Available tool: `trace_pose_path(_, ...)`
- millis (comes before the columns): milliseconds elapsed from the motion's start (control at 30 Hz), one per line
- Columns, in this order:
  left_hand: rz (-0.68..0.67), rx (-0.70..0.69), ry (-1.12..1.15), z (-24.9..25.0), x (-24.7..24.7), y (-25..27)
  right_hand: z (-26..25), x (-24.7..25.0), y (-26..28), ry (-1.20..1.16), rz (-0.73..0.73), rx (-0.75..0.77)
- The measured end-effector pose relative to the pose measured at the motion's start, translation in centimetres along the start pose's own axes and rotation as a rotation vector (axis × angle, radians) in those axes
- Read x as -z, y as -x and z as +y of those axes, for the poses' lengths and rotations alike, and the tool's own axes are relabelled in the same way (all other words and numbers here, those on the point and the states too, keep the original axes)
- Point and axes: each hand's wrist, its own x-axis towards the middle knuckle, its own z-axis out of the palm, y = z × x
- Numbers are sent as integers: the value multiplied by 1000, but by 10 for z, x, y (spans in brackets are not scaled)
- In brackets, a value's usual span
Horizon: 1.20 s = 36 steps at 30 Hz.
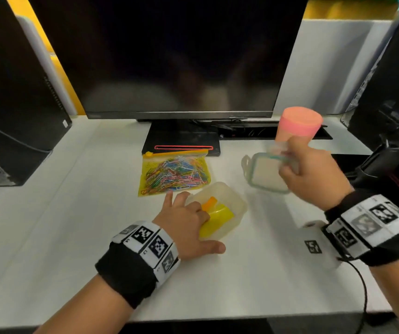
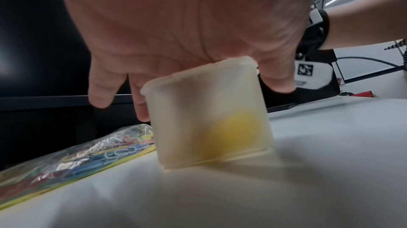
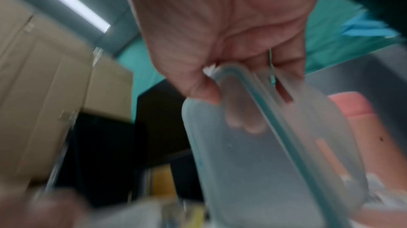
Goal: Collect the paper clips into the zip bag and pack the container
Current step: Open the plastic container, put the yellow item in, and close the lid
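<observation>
Translucent square plastic tub (image 1: 234,206), tilted on white desk (image 1: 73,225) under clasping left hand (image 1: 186,222); teal-rimmed clear lid (image 1: 263,174) pinched aloft in right hand (image 1: 314,174); likely hazard: lid mis-seats on tilted rim, tub topples.

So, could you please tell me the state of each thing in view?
Box: open, on the desk, yellow and orange items inside.
Lid: off, lifted in the air.
Bag of paper clips: lying flat, seemingly zipped.
Monitor: screen dark.
Pink tub: tilted, above the right hand.
Left hand: holds the box.
Right hand: grips the lid.
</observation>
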Motion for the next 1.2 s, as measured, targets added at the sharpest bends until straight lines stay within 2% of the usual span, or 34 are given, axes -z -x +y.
trace_pose_path(67, 9, -5, 16, -2, -1, -1, -1, 20, -10, -612, 187, -165)
trace_pose_path(100, 15, -6, 26, -3, -1, -1, -4, 23, -12, -951, 178, -251)
trace_pose_path(133, 21, -8, 34, -3, -1, -1, -8, 18, -14, -1234, 67, -337)
trace_pose_path(167, 29, -12, 46, -3, -3, -2, -12, 9, -13, -1408, -103, -422)
trace_pose_path(200, 44, -22, 63, -4, -3, -1, -18, -4, -10, -1463, -270, -490)
trace_pose_path(233, 63, -35, 93, -5, -5, 0, -22, -19, -6, -1422, -390, -527)
trace_pose_path(267, 89, -54, 143, -7, -6, 1, -23, -35, -4, -1329, -433, -555)
trace_pose_path(367, 209, -141, 433, -18, -7, 4, -21, -62, 1, -1017, -384, -609)
trace_pose_path(433, 310, -143, 625, -28, -5, 5, -23, -66, 3, -1014, -473, -628)
trace_pose_path(533, 457, -53, 821, -42, -2, 3, -25, -69, 7, -1014, -530, -611)
trace_pose_path(633, 474, -9, 1103, -53, -9, 0, -33, -70, 7, -1015, -474, -585)
trace_pose_path(800, 444, -54, 1326, -58, -15, -4, -39, -69, -1, -955, -396, -515)
trace_pose_path(900, 413, -55, 1416, -59, -13, -3, -43, -67, -7, -835, -364, -443)
trace_pose_path(1033, 365, -71, 1528, -56, -6, 3, -47, -64, -15, -702, -456, -417)
trace_pose_path(1100, 351, 0, 1436, -53, -4, 2, -49, -62, -19, -652, -503, -427)
trace_pose_path(1200, 401, 231, 1142, -50, -7, -2, -53, -60, -24, -621, -535, -428)
